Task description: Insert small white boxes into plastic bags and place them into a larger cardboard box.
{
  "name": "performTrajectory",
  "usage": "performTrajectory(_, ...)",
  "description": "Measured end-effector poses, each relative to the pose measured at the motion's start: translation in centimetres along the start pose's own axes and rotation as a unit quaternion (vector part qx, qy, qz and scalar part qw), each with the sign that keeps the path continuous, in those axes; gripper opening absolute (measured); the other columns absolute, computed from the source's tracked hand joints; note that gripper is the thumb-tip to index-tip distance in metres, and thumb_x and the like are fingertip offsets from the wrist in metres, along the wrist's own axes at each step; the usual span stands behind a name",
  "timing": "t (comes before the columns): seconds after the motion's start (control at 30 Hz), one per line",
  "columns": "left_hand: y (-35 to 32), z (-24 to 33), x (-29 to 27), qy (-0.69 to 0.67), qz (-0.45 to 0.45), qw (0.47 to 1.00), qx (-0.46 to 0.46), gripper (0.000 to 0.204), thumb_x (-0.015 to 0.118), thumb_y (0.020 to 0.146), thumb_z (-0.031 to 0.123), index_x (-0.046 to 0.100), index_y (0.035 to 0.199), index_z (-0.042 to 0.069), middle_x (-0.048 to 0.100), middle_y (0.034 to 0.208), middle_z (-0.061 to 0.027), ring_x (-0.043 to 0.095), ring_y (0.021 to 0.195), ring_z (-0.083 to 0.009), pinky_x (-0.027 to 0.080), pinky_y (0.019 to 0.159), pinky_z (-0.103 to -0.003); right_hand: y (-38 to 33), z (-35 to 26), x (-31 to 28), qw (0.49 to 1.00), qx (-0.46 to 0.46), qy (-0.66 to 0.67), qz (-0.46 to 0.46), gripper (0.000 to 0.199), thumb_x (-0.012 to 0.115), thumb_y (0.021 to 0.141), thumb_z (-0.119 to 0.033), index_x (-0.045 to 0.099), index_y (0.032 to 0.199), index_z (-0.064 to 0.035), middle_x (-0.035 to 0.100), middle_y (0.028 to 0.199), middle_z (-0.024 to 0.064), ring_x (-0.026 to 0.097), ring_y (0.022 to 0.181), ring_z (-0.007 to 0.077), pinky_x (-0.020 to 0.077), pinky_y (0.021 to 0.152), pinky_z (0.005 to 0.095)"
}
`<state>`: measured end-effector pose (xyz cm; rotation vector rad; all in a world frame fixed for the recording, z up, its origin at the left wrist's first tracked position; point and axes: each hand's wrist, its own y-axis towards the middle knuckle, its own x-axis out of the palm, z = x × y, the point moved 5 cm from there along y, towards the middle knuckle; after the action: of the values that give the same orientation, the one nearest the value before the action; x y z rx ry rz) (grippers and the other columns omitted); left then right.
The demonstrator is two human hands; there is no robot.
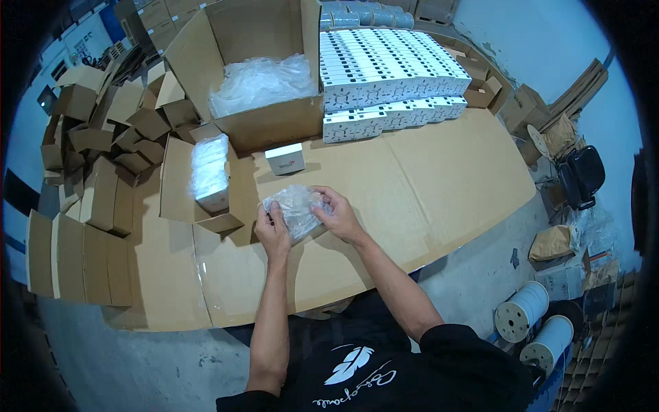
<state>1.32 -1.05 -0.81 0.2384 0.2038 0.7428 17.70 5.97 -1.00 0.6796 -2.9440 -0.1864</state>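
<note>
Between both hands is a clear, crinkled plastic bubble bag (296, 209), held above the cardboard-covered table. My left hand (273, 230) grips its left edge with the thumb on top. On the other side, my right hand (336, 214) pinches the upper right edge. Whether anything is inside the bag I cannot tell. Just beyond it stands a small white box (285, 159). To the left, an open carton (177, 180) holds a row of plastic-wrapped white boxes (209, 168).
A large open carton (271, 127) full of clear plastic bags (264, 82) stands behind. Stacked white boxes (391, 69) fill the back right. Empty brown cartons (96, 199) crowd the left. Cable spools (522, 312) and a black chair (580, 175) stand off the table at right.
</note>
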Motion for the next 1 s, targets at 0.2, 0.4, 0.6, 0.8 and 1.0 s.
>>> performTrajectory(0.2, 0.3, -0.4, -0.7, 0.030, 0.042, 0.999, -0.004, 0.034, 0.051, 0.107, 0.026, 0.059, 0.092, -0.004, 0.057, 0.071, -0.0098, 0.050, 0.068, -0.0165, 0.045, 0.064, -0.035, -0.7, 0.5, -0.4, 1.000, 0.008, 0.016, 0.020, 0.039, 0.068, 0.092, -0.003, 0.058, 0.129, 0.0001, 0.063, 0.101, 0.0019, 0.057, 0.090, 0.0076, 0.0489, 0.080, 0.0244)
performTrajectory(0.4, 0.0, 0.4, -0.1, 0.032, -0.094, 0.995, -0.026, 0.031, 0.051, 0.107, 0.025, 0.059, 0.093, -0.001, 0.053, 0.069, -0.0071, 0.047, 0.065, -0.0141, 0.044, 0.060, -0.033, -0.3, 0.5, -0.3, 0.999, 0.011, -0.028, 0.014, 0.031, 0.074, 0.091, -0.008, 0.064, 0.119, 0.0006, 0.066, 0.093, 0.0015, 0.060, 0.085, 0.0076, 0.0506, 0.076, 0.0252)
performTrajectory(0.6, -0.2, 0.9, 0.0, 0.028, -0.056, 0.998, -0.028, 0.025, 0.051, 0.107, 0.024, 0.059, 0.101, 0.001, 0.052, 0.069, -0.0036, 0.047, 0.064, -0.0111, 0.042, 0.058, -0.029, -0.5, 1.8, -1.8, 0.989, 0.071, 0.088, 0.094, 0.012, 0.069, 0.095, -0.009, 0.069, 0.106, -0.0024, 0.067, 0.086, 0.0000, 0.061, 0.078, 0.0080, 0.0496, 0.070, 0.0239)
performTrajectory(0.8, -0.1, 0.2, -0.5, 0.014, -0.039, 0.998, -0.038, 0.022, 0.052, 0.106, 0.021, 0.058, 0.105, 0.001, 0.053, 0.072, -0.0021, 0.047, 0.065, -0.0099, 0.041, 0.058, -0.028, -0.7, 1.0, -2.4, 0.908, 0.071, 0.385, 0.150, 0.018, 0.068, 0.097, -0.010, 0.063, 0.114, -0.0043, 0.064, 0.098, 0.0005, 0.059, 0.088, 0.0076, 0.0492, 0.073, 0.0225)
performTrajectory(1.0, 0.0, 0.3, -0.4, -0.015, -0.011, 1.000, -0.017, 0.020, 0.050, 0.107, 0.020, 0.055, 0.105, 0.000, 0.054, 0.077, -0.0021, 0.047, 0.070, -0.0104, 0.042, 0.062, -0.028, -0.9, 0.6, -1.4, 0.992, 0.050, 0.100, 0.063, 0.026, 0.072, 0.091, 0.000, 0.059, 0.113, -0.0028, 0.061, 0.099, 0.0007, 0.061, 0.092, 0.0079, 0.0517, 0.084, 0.0250)
